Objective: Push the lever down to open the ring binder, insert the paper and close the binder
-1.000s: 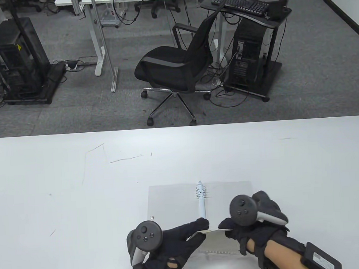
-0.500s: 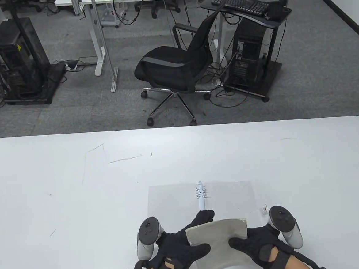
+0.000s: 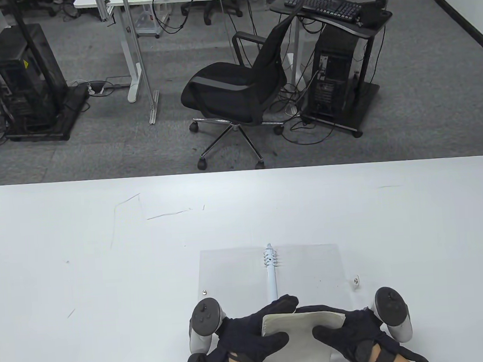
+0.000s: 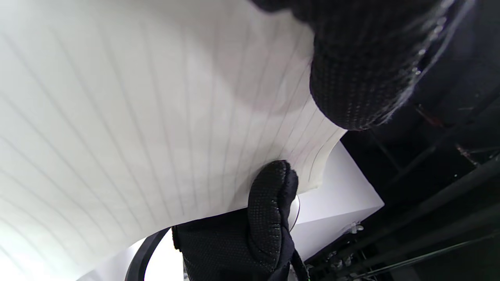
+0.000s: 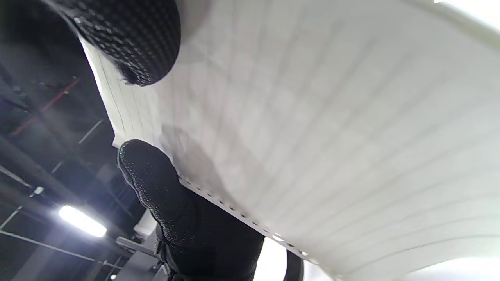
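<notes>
Low in the table view, both hands hold a stack of lined paper (image 3: 303,322) lifted off the surface (image 3: 106,260), its top bowed upward. The left hand (image 3: 252,333) takes the stack's left edge, thumb on top and fingers behind; the right hand (image 3: 351,332) takes the right edge the same way. So each grip is closed on the paper. The right wrist view shows a row of punched holes (image 5: 250,222) along one edge, beside that hand's finger.

The binder (image 3: 231,272) lies open flat just above the hands in the frame, its spine and rings (image 3: 269,258) running up the middle. Whether the rings are already sprung apart is too small to tell.

The step in hand looks like bringing the paper to the binder for insertion. The next move calls for turning the punched edge toward the spine, lining the holes over the rings, and lowering the stack evenly, provided the rings are open. Closing the binder remains to be done.
</notes>
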The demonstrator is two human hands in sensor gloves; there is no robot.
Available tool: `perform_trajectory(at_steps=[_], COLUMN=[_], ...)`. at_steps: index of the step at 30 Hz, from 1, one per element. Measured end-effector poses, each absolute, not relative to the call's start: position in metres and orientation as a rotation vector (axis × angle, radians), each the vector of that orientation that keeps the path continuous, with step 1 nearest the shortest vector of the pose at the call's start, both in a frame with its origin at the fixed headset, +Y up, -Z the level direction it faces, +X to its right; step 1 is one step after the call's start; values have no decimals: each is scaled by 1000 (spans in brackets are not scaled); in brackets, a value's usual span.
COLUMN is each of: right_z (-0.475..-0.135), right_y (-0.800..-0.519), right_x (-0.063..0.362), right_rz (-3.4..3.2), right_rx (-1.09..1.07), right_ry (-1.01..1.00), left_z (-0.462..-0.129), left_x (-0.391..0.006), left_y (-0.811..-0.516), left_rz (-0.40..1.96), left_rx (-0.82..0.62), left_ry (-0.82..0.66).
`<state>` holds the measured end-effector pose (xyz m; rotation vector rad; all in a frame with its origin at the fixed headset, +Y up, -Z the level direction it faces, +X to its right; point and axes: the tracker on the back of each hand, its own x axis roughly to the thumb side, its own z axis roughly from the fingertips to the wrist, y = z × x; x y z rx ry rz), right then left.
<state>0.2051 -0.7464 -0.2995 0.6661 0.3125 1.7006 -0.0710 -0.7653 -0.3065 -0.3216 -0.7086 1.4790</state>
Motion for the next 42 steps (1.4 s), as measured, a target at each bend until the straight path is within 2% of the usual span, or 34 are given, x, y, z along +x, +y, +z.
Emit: perform_trajectory(at_steps=[4,8,11,14,24,31,36,42], right_z=[-298,-294,-296,-297,-300,-295,-299,-297], right_y=[-749,-742,-748,-758,-752,-747,-750,-746], right_x=[200,198,198,194,199,195,199,199], right_rz=[1602,1572,1638,1555,1607,1604,1621,1590], right_rx=[680,734,745,711,770,800,788,814], right_ry=[353,291,290,371,348,327,323,324], left_z=[-304,-298,-302,-304,-294,-290,-293,-290], left_x=[-67,-62,-63,-62,-62,-62,-65,-68], left_y=[-767,-760,-768,-773,-745,-742,-743,-729], left_rz=[1537,1578,1508,1553,1487,1526,1468,1451], left_rx=[-317,-334,-355,-380,-354,-318,-321,-314], left_ry=[-716,-771,-725,-718,-858,-843,-822,-868])
